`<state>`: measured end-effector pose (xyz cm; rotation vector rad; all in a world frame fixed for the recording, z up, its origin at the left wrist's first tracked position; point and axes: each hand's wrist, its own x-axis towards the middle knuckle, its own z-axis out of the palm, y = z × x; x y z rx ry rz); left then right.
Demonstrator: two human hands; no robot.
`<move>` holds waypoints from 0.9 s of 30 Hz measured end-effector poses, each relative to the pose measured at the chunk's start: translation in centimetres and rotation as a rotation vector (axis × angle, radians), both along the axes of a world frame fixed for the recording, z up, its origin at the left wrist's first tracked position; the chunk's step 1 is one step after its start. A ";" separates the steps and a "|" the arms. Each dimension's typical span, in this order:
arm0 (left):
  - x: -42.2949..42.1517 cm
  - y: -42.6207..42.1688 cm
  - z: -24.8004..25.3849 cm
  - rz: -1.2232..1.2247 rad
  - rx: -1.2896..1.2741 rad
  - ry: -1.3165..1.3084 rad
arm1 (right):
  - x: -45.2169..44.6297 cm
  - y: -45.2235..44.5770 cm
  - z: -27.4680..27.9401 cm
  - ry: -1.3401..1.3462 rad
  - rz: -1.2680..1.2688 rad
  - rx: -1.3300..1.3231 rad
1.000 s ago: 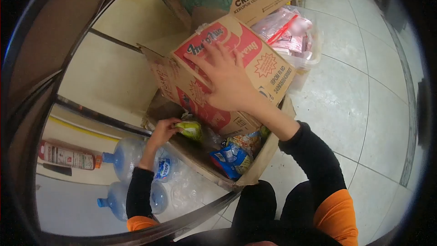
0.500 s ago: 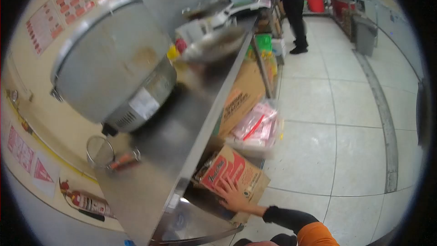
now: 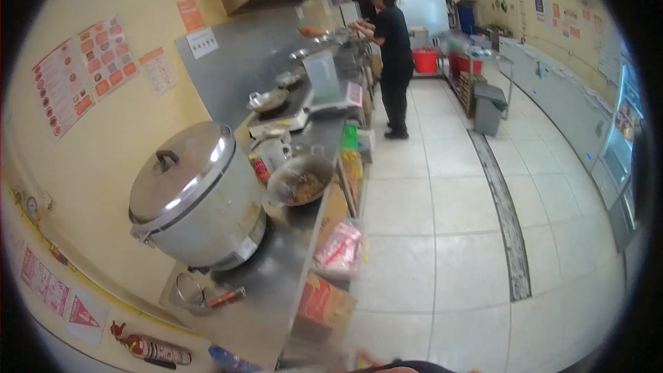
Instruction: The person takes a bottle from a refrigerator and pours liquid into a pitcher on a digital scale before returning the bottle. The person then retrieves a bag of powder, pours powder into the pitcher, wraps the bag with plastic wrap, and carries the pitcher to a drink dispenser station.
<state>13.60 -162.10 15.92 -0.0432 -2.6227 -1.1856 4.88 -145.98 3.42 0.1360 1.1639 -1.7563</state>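
Neither my left hand nor my right hand shows clearly. A dark, sleeve-like shape [image 3: 418, 366] crosses the bottom edge, with slivers of skin tone beside it too cut off to identify. Just above it, a brown and red carton [image 3: 324, 300] sits under the steel counter [image 3: 255, 328], blurred. A small colourful packet [image 3: 366, 359] peeks in at the lower edge. On the counter's near end lies a wire strainer [image 3: 190, 290] close to a red-handled utensil [image 3: 226, 297]. Behind them stands a large lidded rice cooker [image 3: 214, 214].
A wok [image 3: 300, 183] containing brown food rests farther along the counter. A plastic bag of pink packets [image 3: 338, 249] sticks out below. Another person [image 3: 395, 62] in black works at the far stoves. A grey bin [image 3: 490, 110] stands beside the floor drain [image 3: 501, 217].
My right hand, earlier flat against the carton under the counter, has left the view. The camera has tilted up, showing more of the kitchen and the other person's upper body.
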 end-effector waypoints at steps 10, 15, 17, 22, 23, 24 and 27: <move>-16.9 7.8 10.0 -0.254 1.507 0.026 | -15.1 8.8 26.9 0.877 -0.199 -0.219; -23.7 9.1 9.4 -0.371 1.657 -0.232 | -20.8 11.3 29.1 1.311 -0.211 0.208; -27.1 9.6 9.1 -0.341 1.649 -0.227 | -24.0 12.3 31.1 1.741 -0.232 0.621; -37.6 11.4 9.7 -0.370 1.604 -0.289 | -34.8 12.3 31.7 1.745 -0.097 0.390; -39.9 11.7 10.1 -0.365 1.692 -0.315 | -36.5 12.4 31.6 1.737 -0.090 0.401; -42.0 12.0 10.2 -0.363 1.700 -0.323 | -38.1 12.6 31.4 1.750 -0.144 0.401; -48.9 12.8 11.1 -0.429 1.773 -0.365 | -42.6 12.7 30.9 1.780 -0.263 0.460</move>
